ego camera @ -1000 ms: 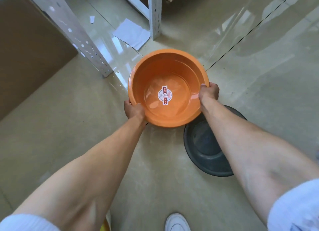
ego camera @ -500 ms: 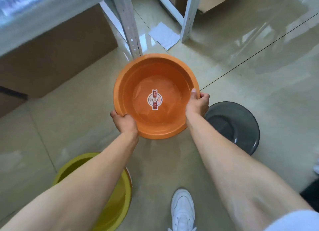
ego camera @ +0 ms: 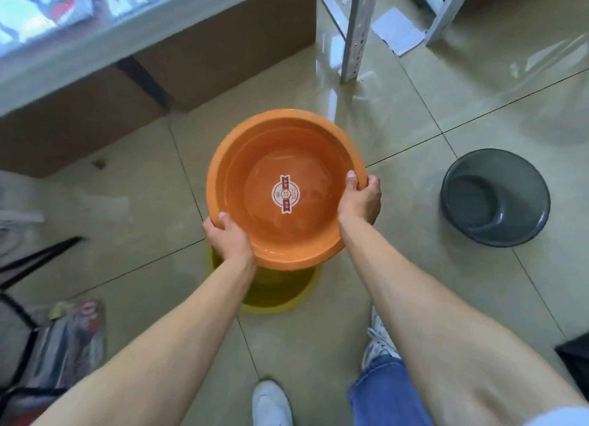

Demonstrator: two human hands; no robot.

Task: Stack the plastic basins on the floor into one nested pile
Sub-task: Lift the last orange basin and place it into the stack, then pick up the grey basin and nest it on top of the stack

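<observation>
I hold an orange basin [ego camera: 248,158] with a round sticker on its bottom, upright and off the floor. My left hand [ego camera: 228,239] grips its near-left rim and my right hand [ego camera: 361,199] grips its right rim. Directly beneath it a yellow basin [ego camera: 282,293] stands on the floor, mostly hidden by the orange one. A dark grey basin [ego camera: 495,197] sits on the tiles to the right, apart from both.
Cardboard boxes [ego camera: 204,52] under a shelf line the far left. White metal rack legs [ego camera: 353,33] and a sheet of paper [ego camera: 396,30] stand at the back. A bag of items [ego camera: 63,339] lies at the left. My white shoes [ego camera: 271,403] are near the bottom edge.
I have carried the orange basin to the left, over the yellow basin. The grey basin now lies farther to my right.
</observation>
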